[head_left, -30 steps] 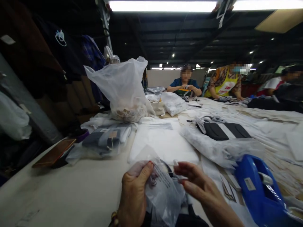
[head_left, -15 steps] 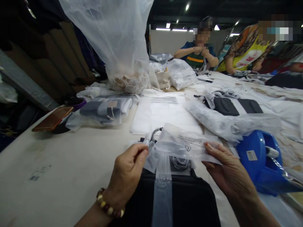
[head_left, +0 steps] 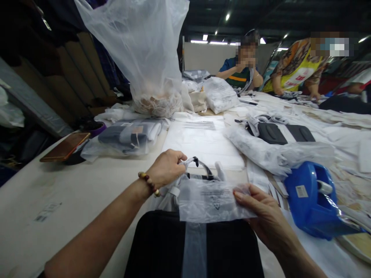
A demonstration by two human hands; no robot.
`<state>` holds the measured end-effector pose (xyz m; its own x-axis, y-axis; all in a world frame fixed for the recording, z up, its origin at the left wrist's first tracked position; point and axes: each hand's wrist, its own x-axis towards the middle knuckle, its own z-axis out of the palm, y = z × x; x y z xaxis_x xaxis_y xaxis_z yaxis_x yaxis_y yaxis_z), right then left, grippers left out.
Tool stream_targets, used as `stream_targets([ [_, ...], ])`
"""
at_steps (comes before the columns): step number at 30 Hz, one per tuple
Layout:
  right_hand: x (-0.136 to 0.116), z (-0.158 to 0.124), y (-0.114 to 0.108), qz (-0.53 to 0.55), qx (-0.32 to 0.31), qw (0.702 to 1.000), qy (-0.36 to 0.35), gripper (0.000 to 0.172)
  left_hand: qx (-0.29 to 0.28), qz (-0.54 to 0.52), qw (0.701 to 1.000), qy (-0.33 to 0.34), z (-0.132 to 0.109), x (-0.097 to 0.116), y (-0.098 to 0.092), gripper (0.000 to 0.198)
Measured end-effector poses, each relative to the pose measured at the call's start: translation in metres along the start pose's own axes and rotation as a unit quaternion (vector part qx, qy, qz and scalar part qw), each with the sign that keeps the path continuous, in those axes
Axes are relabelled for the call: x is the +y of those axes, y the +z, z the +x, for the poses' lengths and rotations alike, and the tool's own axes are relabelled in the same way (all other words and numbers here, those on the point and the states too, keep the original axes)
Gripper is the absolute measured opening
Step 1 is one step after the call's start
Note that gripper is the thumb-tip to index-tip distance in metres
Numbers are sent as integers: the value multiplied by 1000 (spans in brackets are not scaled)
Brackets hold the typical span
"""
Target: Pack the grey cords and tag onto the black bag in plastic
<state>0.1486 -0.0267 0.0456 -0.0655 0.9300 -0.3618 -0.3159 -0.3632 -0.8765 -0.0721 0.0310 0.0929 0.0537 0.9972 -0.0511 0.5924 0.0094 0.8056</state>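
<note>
A black bag (head_left: 162, 247) lies in front of me, with a translucent strip (head_left: 194, 247) running down its middle. Beyond its top edge rises a looped handle (head_left: 206, 166), partly covered in pale wrapping. My left hand (head_left: 168, 166), wearing a bead bracelet, is closed at the left end of this loop, its fingertips pinching the wrapped handle. Between thumb and fingers, my right hand (head_left: 263, 210) grips the right end of a small clear plastic bag (head_left: 207, 202) with printing on it. That plastic bag spreads over the black bag's top edge and hides part of the handle's base.
A blue plastic holder (head_left: 308, 208) with a tape roll stands at right. Flat white plastic bags (head_left: 203, 143) lie ahead, beside a packed dark item (head_left: 124, 135) and a phone (head_left: 65, 147). A large clear sack (head_left: 156, 77) hangs behind. Two co-workers (head_left: 242, 73) work across the table.
My left hand has moved forward to the handle, which now stands more in view. My right hand has shifted slightly left and down with the plastic bag, now laid over the black bag's edge.
</note>
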Motion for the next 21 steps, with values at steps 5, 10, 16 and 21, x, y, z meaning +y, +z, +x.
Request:
stream_targets([
  [5,11,9,23,-80,-39,994,-68,39,-72,-74,992,-74,2,35,-8,21],
  [10,18,25,34,-329,64,925,-178,26,-115,212,970,20,-32,36,24,25],
  [16,13,25,31,-564,105,771,-276,28,-112,394,910,69,-63,7,62,27],
  [21,5,26,33,-596,8,640,-485,31,-119,297,943,95,-67,2,66,36],
])
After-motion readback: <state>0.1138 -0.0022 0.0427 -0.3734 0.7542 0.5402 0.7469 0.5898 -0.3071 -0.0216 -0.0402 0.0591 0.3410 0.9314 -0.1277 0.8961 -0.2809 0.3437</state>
